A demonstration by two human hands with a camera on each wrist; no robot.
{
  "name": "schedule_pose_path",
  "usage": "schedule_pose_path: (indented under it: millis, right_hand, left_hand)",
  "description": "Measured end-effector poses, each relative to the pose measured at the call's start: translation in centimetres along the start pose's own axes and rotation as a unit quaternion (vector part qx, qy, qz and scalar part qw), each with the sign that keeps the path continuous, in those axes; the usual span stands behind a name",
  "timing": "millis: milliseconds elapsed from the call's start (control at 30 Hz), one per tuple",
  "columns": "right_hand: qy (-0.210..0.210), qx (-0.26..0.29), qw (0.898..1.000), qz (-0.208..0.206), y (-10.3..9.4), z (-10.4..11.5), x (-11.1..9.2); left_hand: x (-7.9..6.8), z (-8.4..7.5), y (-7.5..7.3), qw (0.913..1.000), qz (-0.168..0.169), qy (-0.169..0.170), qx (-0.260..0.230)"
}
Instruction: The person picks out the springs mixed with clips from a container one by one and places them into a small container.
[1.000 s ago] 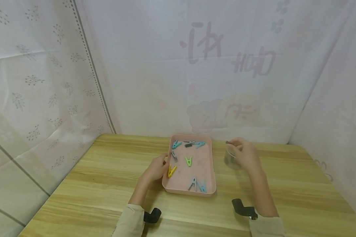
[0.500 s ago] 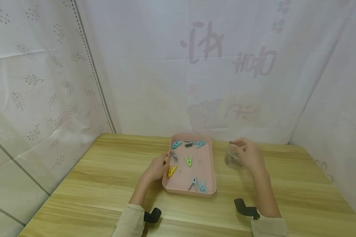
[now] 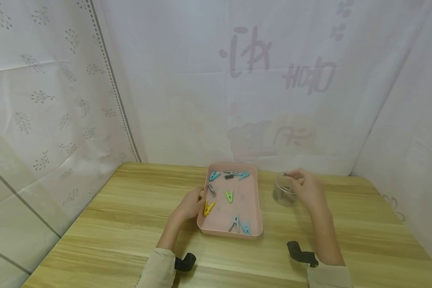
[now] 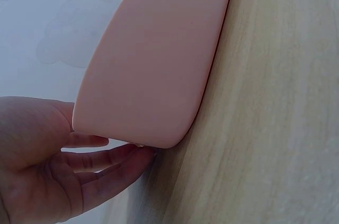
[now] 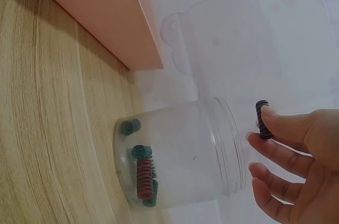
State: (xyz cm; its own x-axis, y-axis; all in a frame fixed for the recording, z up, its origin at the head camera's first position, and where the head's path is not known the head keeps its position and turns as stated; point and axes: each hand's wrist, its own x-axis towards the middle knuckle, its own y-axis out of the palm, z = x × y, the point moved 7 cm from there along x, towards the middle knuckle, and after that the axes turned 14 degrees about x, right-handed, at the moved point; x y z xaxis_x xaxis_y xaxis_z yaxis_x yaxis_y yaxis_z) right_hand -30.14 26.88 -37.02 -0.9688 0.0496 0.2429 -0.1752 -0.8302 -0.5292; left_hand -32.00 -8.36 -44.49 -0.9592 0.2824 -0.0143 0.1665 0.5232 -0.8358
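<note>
In the head view a pink tray lies on the table with several clothespins in it: blue, grey, a yellow clothespin and a green clothespin. My left hand grips its left side, thumb at the rim and fingers against the outer wall. To the tray's right stands a clear jar. Inside it lie a red coil spring and several green springs. Just above the jar's mouth, my right hand pinches a black coil spring between thumb and forefinger.
A small dark cylinder lies among the clothespins near the tray's far end. Behind the wooden table hangs a pale printed cloth. Black mounts sit at both wrists.
My right hand has shifted a little to the right with the black coil spring, and more of the jar shows. The left hand and the tray stay in place.
</note>
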Motion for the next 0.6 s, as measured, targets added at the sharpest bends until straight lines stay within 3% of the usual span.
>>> schedule_pose_path:
  millis: [600]
  right_hand:
    - [0.006, -0.014, 1.000, 0.003, -0.57, -0.58, -0.23]
  left_hand:
    - [-0.17, -0.21, -0.15, 1.0000, 0.000, -0.003, 0.001]
